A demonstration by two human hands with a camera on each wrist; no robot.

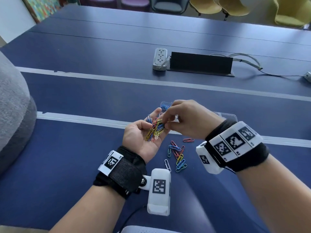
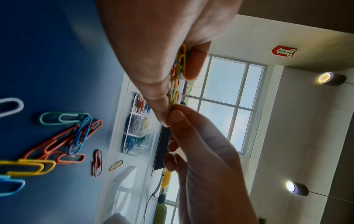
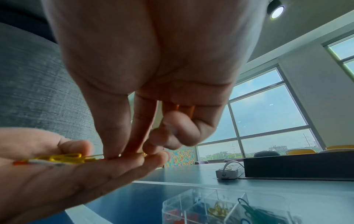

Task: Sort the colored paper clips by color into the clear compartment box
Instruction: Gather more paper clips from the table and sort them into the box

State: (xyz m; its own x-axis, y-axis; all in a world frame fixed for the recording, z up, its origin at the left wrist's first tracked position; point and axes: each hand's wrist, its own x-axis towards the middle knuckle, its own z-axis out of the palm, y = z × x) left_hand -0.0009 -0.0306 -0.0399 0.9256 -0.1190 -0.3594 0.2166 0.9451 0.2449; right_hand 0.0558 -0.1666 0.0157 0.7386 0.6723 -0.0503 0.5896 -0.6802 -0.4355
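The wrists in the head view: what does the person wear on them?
Both forearms are bare. The left wrist has a black mesh strap with a white square-coded tag and a white camera pod. The right wrist has a black band with white coded blocks.

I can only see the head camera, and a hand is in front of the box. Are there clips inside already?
Observer: Yes. The left wrist view shows the clear box with red clips at one end and blue clips at the other.
Operator: Is any yellow in there?
Observer: Yes, yellow clips sit in a middle compartment, next to green clips.
Operator: What are the fingers grabbing?
Observer: The right hand pinches what looks like a yellow clip, with thumb and forefinger, at the edge of the pile of clips on the left hand.
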